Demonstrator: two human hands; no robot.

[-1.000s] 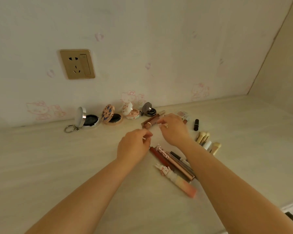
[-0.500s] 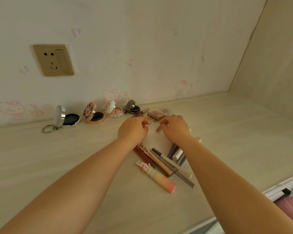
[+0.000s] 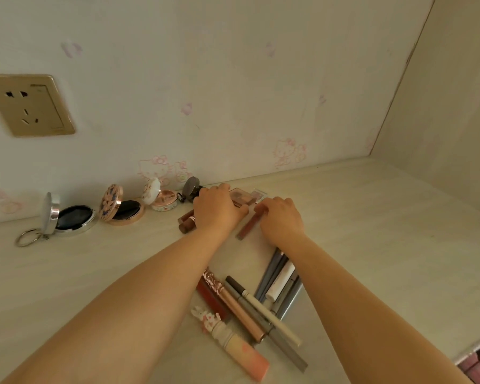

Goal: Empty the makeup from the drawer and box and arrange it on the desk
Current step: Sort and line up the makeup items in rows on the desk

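Brown lipstick (image 3: 249, 225): pinched by right hand (image 3: 281, 218), at 12 o'clock.
Left hand (image 3: 218, 210): curled over palette (image 3: 240, 196); grip unclear.

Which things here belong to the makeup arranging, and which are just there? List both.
Part of the job:
left hand
right hand
brown lip tube
eyeshadow palette
open compacts
pencils and liners
bunny-capped tube

Just there:
wall socket
cartoon wall stickers
desk
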